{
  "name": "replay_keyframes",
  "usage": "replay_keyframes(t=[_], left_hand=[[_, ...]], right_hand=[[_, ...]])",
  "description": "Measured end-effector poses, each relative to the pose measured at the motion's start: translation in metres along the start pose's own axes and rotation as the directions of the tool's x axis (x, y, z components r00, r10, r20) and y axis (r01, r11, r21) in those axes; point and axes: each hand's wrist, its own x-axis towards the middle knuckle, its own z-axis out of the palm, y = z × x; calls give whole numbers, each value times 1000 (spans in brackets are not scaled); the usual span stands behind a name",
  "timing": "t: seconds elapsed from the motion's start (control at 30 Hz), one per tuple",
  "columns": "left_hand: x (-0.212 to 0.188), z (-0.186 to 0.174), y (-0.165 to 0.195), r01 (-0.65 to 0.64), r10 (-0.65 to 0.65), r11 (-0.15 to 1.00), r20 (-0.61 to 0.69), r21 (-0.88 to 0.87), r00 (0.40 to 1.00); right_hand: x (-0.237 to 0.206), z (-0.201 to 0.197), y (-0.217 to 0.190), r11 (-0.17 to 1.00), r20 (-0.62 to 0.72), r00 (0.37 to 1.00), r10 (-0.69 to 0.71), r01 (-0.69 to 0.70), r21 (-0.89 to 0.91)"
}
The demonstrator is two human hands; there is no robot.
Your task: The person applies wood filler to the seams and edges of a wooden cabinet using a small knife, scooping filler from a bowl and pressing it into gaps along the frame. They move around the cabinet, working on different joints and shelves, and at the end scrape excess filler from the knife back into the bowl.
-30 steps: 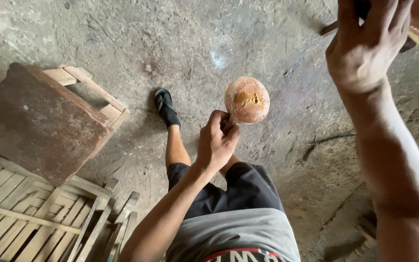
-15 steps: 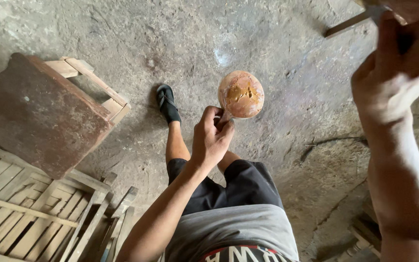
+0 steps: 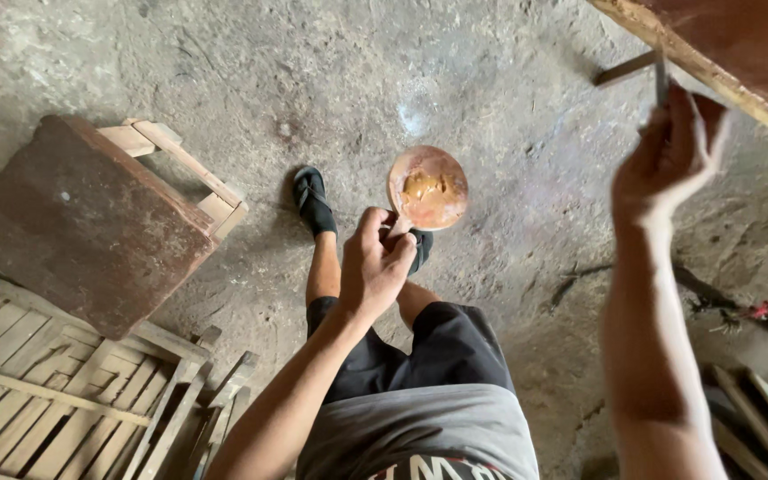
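— Looking down, what is biggest?
— The wooden stool (image 3: 91, 222), left on the floor (image 3: 508, 107).
— And the hands?
— The left hand (image 3: 375, 262) grips a round dish (image 3: 428, 187) of paste above the feet. The right hand (image 3: 673, 160) pinches a thin blade (image 3: 660, 76), raised high.

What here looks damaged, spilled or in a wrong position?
The wooden stool lies tipped on its side on the concrete floor. The round lid in the left hand carries a smear of brownish paste, seemingly on purpose. Nothing is spilled.
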Motion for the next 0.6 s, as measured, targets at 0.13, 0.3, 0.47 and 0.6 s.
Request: replay_keyframes(t=[0.13,0.3,0.47,0.6], left_hand=[[9,-6,0,-9,7,999,34,50,999],[17,-8,-1,-23,22,999,59,30,998],[17,-15,5,34,-32,999,58,-41,998],[23,-48,15,-29,30,999,27,-35,999]], right_hand=[[-2,55,15,981,-91,987,-129,140,136],[0,84,14,982,-29,988,-154,156,103],[-7,76,-12,986,110,980,-167,167,12],[-25,46,-81,994,275,961,-20,48,-95]])
